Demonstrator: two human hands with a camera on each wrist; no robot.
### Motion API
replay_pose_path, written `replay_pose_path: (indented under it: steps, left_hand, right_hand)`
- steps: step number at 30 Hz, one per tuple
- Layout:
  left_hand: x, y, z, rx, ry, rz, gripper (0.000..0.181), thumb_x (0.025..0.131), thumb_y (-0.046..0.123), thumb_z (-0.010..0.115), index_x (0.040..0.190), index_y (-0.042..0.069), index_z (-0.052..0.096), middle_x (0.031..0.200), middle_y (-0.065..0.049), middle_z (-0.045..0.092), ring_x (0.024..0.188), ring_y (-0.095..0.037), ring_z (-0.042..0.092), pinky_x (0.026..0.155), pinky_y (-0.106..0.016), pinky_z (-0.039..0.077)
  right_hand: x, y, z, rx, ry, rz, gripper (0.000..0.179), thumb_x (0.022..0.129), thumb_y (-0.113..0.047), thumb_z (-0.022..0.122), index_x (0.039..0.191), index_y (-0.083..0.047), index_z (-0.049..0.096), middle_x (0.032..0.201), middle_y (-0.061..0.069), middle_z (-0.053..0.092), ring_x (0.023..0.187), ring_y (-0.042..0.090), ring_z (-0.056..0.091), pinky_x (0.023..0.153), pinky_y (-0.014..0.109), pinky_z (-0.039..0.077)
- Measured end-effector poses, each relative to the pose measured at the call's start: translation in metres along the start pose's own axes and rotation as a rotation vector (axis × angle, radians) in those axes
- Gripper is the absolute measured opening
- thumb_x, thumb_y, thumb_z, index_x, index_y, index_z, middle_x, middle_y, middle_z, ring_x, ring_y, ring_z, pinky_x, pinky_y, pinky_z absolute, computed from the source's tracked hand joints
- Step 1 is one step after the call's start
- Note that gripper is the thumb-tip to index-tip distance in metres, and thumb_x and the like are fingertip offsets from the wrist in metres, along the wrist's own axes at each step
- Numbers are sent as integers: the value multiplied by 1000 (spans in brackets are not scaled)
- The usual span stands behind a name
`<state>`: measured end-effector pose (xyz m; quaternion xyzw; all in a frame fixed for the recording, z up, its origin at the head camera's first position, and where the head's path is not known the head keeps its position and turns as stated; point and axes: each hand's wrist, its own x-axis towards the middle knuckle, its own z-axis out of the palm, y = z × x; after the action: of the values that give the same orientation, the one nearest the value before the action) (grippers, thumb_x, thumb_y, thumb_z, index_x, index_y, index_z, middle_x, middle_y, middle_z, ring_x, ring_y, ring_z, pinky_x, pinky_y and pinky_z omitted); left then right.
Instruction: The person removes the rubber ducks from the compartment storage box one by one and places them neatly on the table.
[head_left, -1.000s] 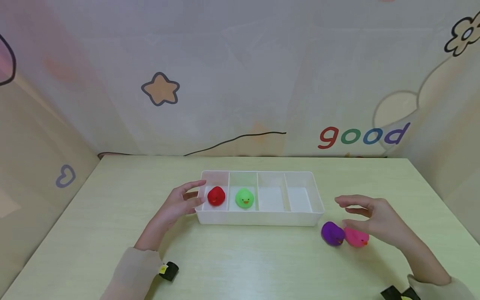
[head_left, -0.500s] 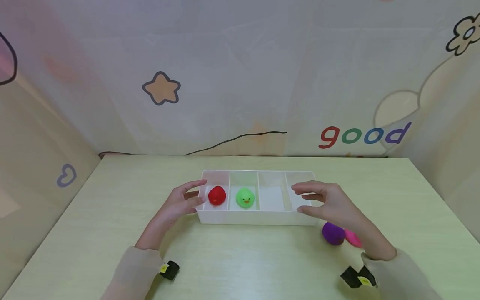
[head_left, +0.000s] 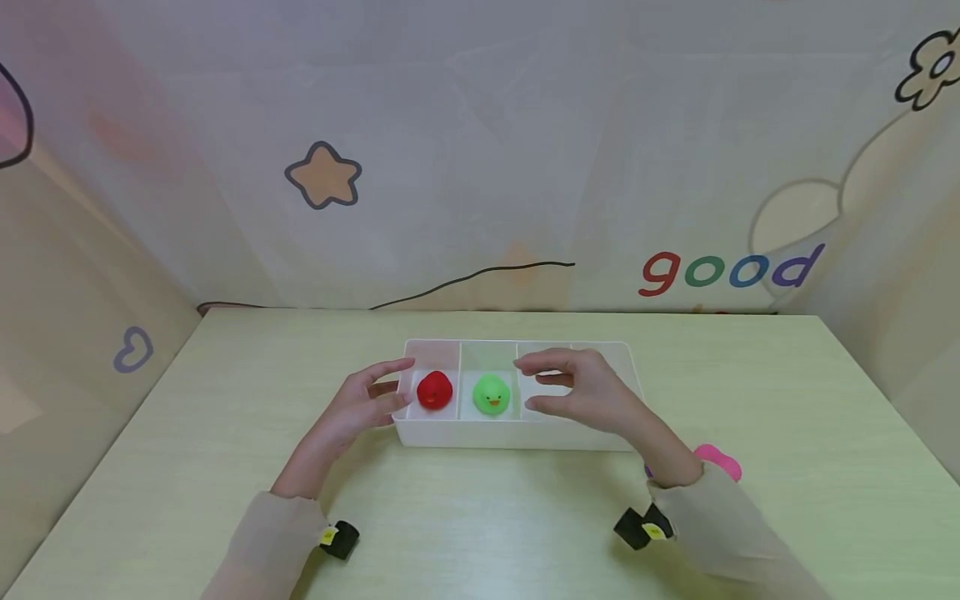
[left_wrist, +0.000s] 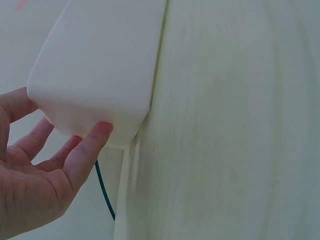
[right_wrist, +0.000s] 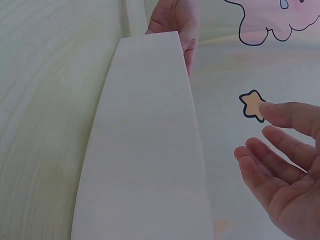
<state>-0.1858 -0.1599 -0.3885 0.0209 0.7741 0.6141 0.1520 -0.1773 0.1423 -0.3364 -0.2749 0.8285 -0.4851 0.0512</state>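
Note:
A white tray (head_left: 517, 435) with compartments in a row stands on the table. A red toy duck (head_left: 434, 391) sits in its leftmost compartment and a green toy duck (head_left: 491, 395) in the one beside it. My left hand (head_left: 367, 400) touches the tray's left end with spread fingers; in the left wrist view the thumb (left_wrist: 90, 150) lies against the end wall. Over the compartments right of the green duck, my right hand (head_left: 573, 387) hovers with fingers and thumb apart, holding nothing. In the right wrist view that hand (right_wrist: 285, 170) is beside the tray's long wall (right_wrist: 145, 130).
A pink toy duck (head_left: 722, 461) lies on the table (head_left: 480, 517) beyond my right forearm, partly covered by it. Only a sliver of a purple toy duck (head_left: 649, 472) shows there. A patterned cloth wall (head_left: 465, 167) closes off the back of the table.
My right hand has moved left from above the pink and purple ducks to above the tray, and its forearm now covers most of the purple one. My left hand stays at the tray's end.

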Motion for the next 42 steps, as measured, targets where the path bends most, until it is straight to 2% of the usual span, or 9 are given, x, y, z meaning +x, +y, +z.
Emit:
replay_pose_path:
  steps: [7, 16, 21, 25, 28, 31, 32, 37, 42]
  left_hand:
    - [0, 0, 0, -17, 2, -1, 51, 88, 8, 56, 137, 14, 42, 139, -15, 35, 123, -35, 39, 84, -39, 50]
    - [1, -2, 0, -18, 1, 0, 51, 88, 9, 57, 137, 14, 42, 137, -16, 37, 120, -35, 42, 82, -37, 50]
    - [0, -1, 0, -9, -2, 7, 51, 88, 7, 56, 137, 13, 41, 139, -17, 36, 123, -36, 39, 83, -38, 50]
    - [0, -1, 0, -6, -2, 6, 51, 88, 8, 56, 137, 13, 41, 139, -17, 35, 124, -37, 38, 84, -40, 50]
    - [0, -1, 0, -4, -2, 8, 51, 88, 8, 56, 137, 14, 41, 140, -17, 34, 124, -37, 38, 84, -40, 50]
    - [0, -2, 0, -1, 0, 11, 51, 88, 9, 56, 137, 14, 41, 139, -16, 35, 123, -36, 38, 84, -39, 50]
    - [1, -2, 0, -2, -1, 11, 51, 88, 9, 57, 137, 14, 41, 139, -16, 35, 124, -36, 38, 83, -39, 50]
    - [1, -3, -1, -3, 2, 14, 51, 88, 9, 57, 137, 14, 42, 139, -15, 35, 124, -36, 38, 82, -38, 51]
    - [1, -3, -2, -3, -1, 18, 51, 88, 10, 57, 137, 14, 42, 139, -16, 35, 123, -36, 39, 83, -39, 50]
  right_hand:
    - [19, 1, 22, 52, -39, 20, 42, 75, 5, 69, 115, 8, 58, 115, 23, 58, 107, 37, 55, 89, 41, 46]
    - [39, 8, 38, -40, -102, 45, 43, 78, 1, 66, 119, 7, 56, 120, 20, 58, 112, 30, 53, 89, 33, 47]
    - [48, 6, 45, -186, -135, 38, 40, 78, 1, 65, 117, 7, 57, 116, 18, 60, 105, 30, 56, 85, 31, 49]
    - [54, 0, 52, -378, -172, 81, 37, 77, 2, 63, 114, 6, 60, 88, 17, 66, 74, 21, 52, 67, 25, 44]
    - [56, -5, 59, -514, -199, 127, 35, 76, 5, 62, 110, 5, 62, 87, 15, 66, 78, 23, 51, 71, 30, 45]
    - [57, -10, 64, -614, -205, 156, 31, 74, 5, 64, 106, 4, 65, 107, 14, 64, 99, 30, 54, 83, 37, 47]
    - [57, -10, 65, -641, -207, 156, 30, 74, 5, 65, 104, 4, 65, 106, 14, 64, 101, 31, 54, 84, 38, 48]
    - [62, -8, 68, -738, -207, 116, 15, 71, 4, 68, 86, 1, 69, 76, 7, 63, 74, 21, 53, 64, 29, 47]
    - [65, -4, 69, -763, -209, 77, 10, 71, 7, 65, 68, -2, 64, 54, -2, 42, 58, 14, 35, 49, 22, 31]
